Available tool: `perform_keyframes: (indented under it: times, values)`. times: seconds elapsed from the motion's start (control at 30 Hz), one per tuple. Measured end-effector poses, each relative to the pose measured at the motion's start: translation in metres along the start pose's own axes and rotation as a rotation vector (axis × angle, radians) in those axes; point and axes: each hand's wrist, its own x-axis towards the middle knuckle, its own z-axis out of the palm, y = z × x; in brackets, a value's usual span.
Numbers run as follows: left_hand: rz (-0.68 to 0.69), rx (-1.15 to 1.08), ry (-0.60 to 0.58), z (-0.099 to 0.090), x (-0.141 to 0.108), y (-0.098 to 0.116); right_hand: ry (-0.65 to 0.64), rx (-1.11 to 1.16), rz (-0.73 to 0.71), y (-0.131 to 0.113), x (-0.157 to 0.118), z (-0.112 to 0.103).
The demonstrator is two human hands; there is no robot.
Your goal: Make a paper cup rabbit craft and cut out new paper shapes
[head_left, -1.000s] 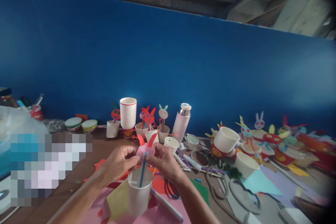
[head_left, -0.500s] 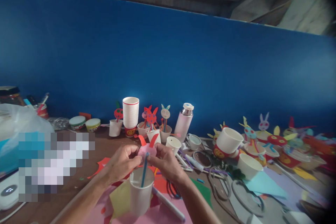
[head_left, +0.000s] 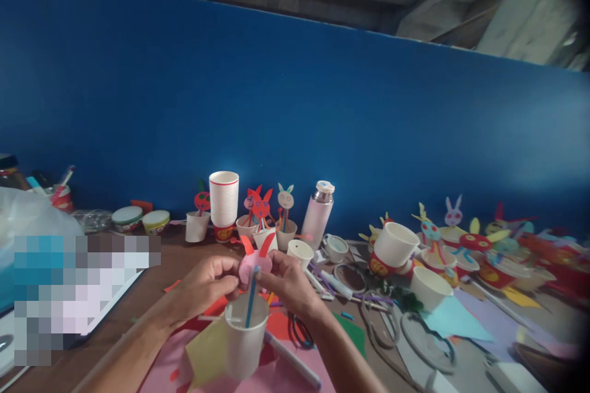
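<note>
A pink paper rabbit head [head_left: 249,263] with red ears is between my hands. It sits at the top of a blue stick [head_left: 251,306] that leans inside a white paper cup [head_left: 246,350]. My left hand [head_left: 209,287] has its thumb and fingers closed at the head's left edge. On the other side, my right hand [head_left: 290,285] pinches the right edge, its thumb near the stick's top. Both hands are just above the cup's rim. Pink paper [head_left: 288,374], yellow paper [head_left: 206,353] and a white marker [head_left: 294,361] lie around the cup.
Behind my hands stand a stack of paper cups [head_left: 224,202], several cups with paper animals, and a pink bottle [head_left: 318,218]. More cups [head_left: 431,288], paper animals and cords [head_left: 426,344] crowd the right side. A plastic bag [head_left: 34,218] is at left.
My left thumb has drawn back from the front of the pink head toward its left edge. My right hand keeps its pinch. The view has turned slightly right.
</note>
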Motion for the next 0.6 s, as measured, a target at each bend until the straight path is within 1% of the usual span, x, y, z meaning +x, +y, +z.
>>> perform_keyframes:
  times: [0.1, 0.2, 0.43, 0.5, 0.6]
  values:
    - [-0.017, -0.032, 0.005, 0.0, 0.0, 0.001, 0.01, -0.015, 0.009, -0.001, 0.0, 0.0]
    - [-0.039, -0.02, 0.041, 0.002, 0.002, -0.002, 0.001, -0.008, 0.011, 0.002, 0.0, 0.0]
    - [0.053, 0.188, 0.151, 0.005, 0.005, -0.011, -0.036, 0.088, 0.038, 0.013, 0.002, 0.001]
    - [0.034, 0.2, 0.154, 0.004, 0.006, -0.011, -0.035, 0.094, 0.042, 0.013, 0.002, 0.002]
    - [-0.004, 0.144, 0.113, 0.003, 0.006, -0.01, -0.029, 0.087, 0.042, 0.01, 0.002, 0.003]
